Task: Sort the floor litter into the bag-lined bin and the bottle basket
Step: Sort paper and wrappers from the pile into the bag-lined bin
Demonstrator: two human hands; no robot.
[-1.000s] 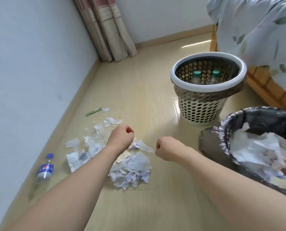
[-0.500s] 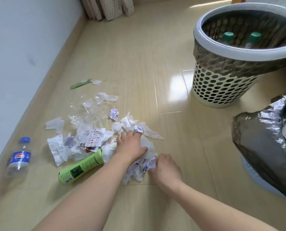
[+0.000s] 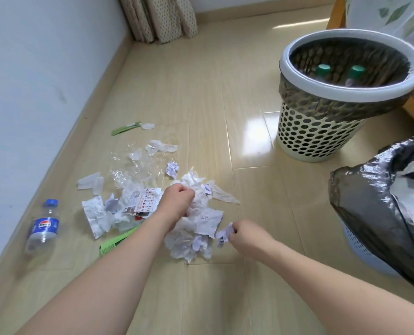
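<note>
While both hands work the paper heap (image 3: 193,235), litter lies across the pale wood floor (image 3: 201,105).

Left hand (image 3: 177,201) is clenched on white crumpled tissue (image 3: 196,189); right hand (image 3: 243,234) pinches a small paper scrap (image 3: 224,234) at its fingertips; a Pepsi bottle (image 3: 43,226) lies along the wall, cap pointing away; perforated bottle basket (image 3: 321,131) and bag-lined bin (image 3: 375,213) stand right.

A heap of crumpled paper (image 3: 196,228) lies on the floor (image 3: 201,105) at the frame's centre, under the left hand (image 3: 177,201) and just left of the right hand (image 3: 243,234). A bottle (image 3: 43,226) lies at lower left beside the wall (image 3: 32,81). The bottle basket (image 3: 321,131) stands at upper right with two bottles (image 3: 323,70) inside; the bag-lined bin (image 3: 379,213) sits at the right edge, below it.
</note>
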